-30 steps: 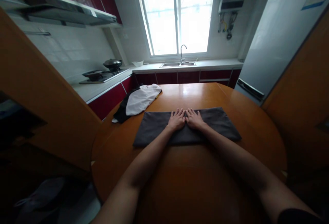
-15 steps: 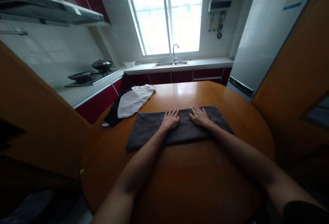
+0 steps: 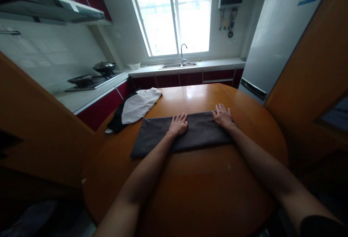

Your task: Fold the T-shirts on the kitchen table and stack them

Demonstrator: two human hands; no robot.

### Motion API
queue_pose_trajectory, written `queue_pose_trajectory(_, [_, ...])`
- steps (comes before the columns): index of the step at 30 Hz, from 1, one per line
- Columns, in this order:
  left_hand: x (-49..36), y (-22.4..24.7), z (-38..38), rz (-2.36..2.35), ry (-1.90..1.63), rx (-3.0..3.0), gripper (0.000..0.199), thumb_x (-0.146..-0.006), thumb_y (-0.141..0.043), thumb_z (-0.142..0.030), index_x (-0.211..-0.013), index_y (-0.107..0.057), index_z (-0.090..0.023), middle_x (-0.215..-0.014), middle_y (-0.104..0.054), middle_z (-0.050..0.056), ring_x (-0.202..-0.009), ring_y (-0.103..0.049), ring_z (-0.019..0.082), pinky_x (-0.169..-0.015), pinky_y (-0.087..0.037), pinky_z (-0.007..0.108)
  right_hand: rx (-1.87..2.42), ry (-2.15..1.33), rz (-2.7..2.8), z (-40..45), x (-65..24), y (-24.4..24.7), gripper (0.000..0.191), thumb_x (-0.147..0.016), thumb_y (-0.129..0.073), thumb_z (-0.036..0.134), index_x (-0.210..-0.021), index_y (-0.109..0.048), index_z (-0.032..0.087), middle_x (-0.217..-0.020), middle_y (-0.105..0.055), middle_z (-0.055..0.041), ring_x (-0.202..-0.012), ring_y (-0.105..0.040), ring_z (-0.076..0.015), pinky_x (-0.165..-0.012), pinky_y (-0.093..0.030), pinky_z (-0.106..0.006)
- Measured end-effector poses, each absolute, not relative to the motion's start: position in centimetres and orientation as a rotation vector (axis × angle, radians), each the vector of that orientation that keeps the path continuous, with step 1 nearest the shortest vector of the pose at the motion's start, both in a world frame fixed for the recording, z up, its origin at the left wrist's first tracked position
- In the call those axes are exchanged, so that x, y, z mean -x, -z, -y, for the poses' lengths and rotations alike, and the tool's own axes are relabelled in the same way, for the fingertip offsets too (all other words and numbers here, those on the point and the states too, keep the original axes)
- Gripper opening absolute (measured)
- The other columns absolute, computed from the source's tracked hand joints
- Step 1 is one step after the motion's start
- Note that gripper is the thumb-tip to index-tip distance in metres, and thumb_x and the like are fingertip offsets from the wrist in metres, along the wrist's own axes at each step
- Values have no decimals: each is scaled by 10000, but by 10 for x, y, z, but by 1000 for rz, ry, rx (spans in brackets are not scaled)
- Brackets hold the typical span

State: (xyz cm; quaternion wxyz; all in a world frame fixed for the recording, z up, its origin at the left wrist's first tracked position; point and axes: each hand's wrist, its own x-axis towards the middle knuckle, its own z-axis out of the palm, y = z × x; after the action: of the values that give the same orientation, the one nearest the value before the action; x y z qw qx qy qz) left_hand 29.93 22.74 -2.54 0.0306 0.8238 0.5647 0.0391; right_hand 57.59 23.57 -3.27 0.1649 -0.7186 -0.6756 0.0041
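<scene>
A dark grey cloth (image 3: 201, 132), folded into a long flat rectangle, lies on the wooden table in front of me. My left hand (image 3: 178, 124) rests flat on its middle, fingers stretched toward the far edge. At the cloth's right end is my right hand (image 3: 223, 116), palm down with spread fingers that reach past the far edge. That hand and forearm cover much of the right end. Neither hand grips anything.
The oval wooden table (image 3: 185, 186) fills the foreground. A white and black garment (image 3: 138, 105) lies crumpled at its far left. Beyond stand a counter with a sink (image 3: 178, 65), a stove with two pans (image 3: 104, 67), and a fridge (image 3: 269, 37) at right.
My right hand has slid right and slightly away from me, from near the cloth's middle to its right end. My left hand stays in place on the cloth. The view has shifted slightly.
</scene>
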Motion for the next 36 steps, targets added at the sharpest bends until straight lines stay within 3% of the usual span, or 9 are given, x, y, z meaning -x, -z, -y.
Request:
queue_pose_trajectory(8, [-280, 2, -229, -1839, -215, -2464, 607, -1035, -189, -461, -1577, -270, -201, -1649, -241, 45, -1518, -214, 235, -1210, -241, 460, 2168, -117, 1963, -243, -585, 49, 701, -1012, -200, 514, -1551, -317, 81, -1652, -191, -158, -1534, -110, -267, -1216, -74, -553])
queue_pose_trajectory(14, [-195, 2, -221, -2155, -224, -2326, 614, -1030, -223, -493, -1542, -363, -186, -1628, -294, 105, -1518, -197, 314, -1207, -142, 586, 2149, -95, 1967, -247, -588, 57, 721, -1003, -187, 529, -1548, -325, 79, -1647, -211, -160, -1532, -124, -276, -1216, -87, -565])
queue_pose_trajectory(20, [-164, 22, -219, -2215, -141, -2296, 626, -1029, -201, -513, -1545, -365, -198, -1607, -345, 97, -1501, -256, 295, -1215, -134, 569, 2140, -85, 1959, -247, -587, 57, 727, -1001, -194, 534, -1535, -347, 65, -1642, -226, -165, -1528, -136, -285, -1214, -87, -568])
queue_pose_trajectory(25, [-152, 13, -223, -2332, -266, -2270, 629, -1030, -181, -503, -1541, -376, -191, -1628, -297, 96, -1517, -203, 284, -1221, -129, 548, 2073, 74, 1895, -239, -582, 43, 705, -1013, -175, 499, -1537, -330, 53, -1635, -235, -184, -1524, -147, -296, -1198, -73, -611])
queue_pose_trajectory(30, [-134, 19, -222, -2337, -150, -2110, 640, -1017, -185, -546, -1543, -379, -237, -1636, -286, 68, -1508, -225, 320, -1191, -229, 559, 2067, 57, 1963, -235, -575, 40, 679, -1017, -178, 489, -1549, -315, 89, -1641, -232, -163, -1529, -130, -272, -1205, -95, -581])
queue_pose_trajectory(33, [-136, 15, -219, -2362, -158, -2119, 656, -1013, -186, -557, -1537, -393, -220, -1640, -270, 89, -1514, -194, 341, -1196, -176, 597, 2127, -99, 2013, -234, -574, 40, 689, -1012, -204, 512, -1538, -344, 89, -1635, -249, -164, -1525, -155, -282, -1203, -100, -587])
queue_pose_trajectory(36, [-153, 0, -213, -2391, -227, -2201, 660, -1014, -208, -551, -1532, -397, -188, -1634, -276, 118, -1514, -193, 343, -1201, -153, 603, 2056, -7, 1951, -231, -568, 32, 663, -1015, -222, 477, -1522, -366, 75, -1630, -256, -173, -1524, -156, -288, -1202, -76, -597])
